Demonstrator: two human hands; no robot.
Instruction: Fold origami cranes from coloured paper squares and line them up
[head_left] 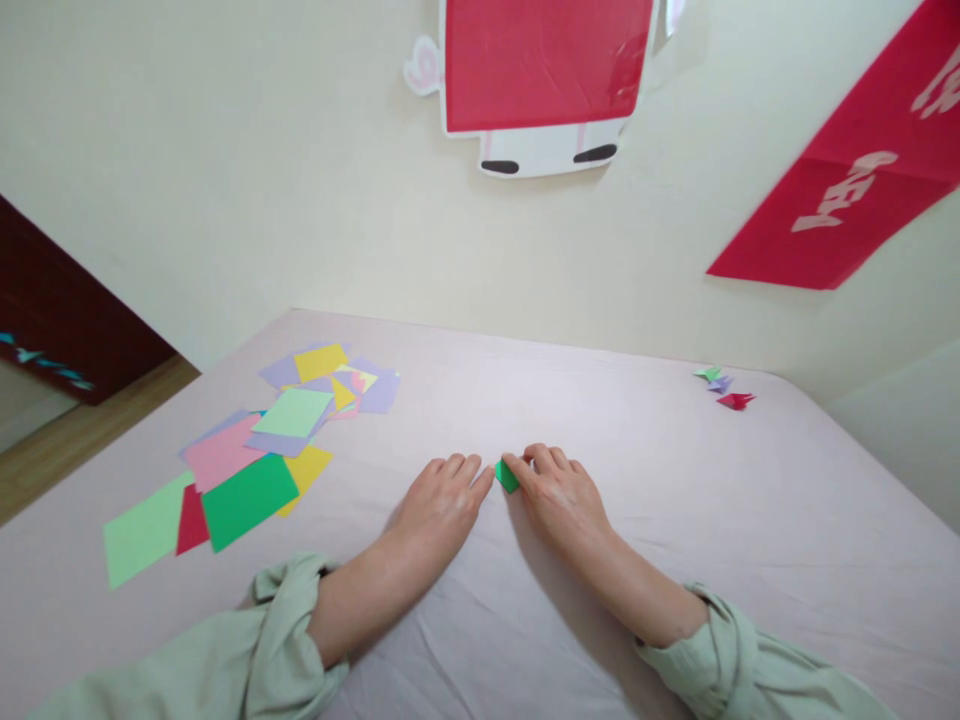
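Grips a small green paper with the right hand; meets its left edge with the left hand, hard to tell whether pinching. Lies between both on the pale cloth; could skew or slip if pressed unevenly over wrinkles.

In the middle of the cloth-covered surface before you lies a small folded paper, between your left hand at its left edge and your right hand over its right part. Left of your left hand, loose sheets of paper overlap in a spread running from near to far. Three small folded pieces sit together at the far right. Behind the far edge rises the wall, with a poster near its middle and a banner to the right. Past the surface's left edge lies the floor.
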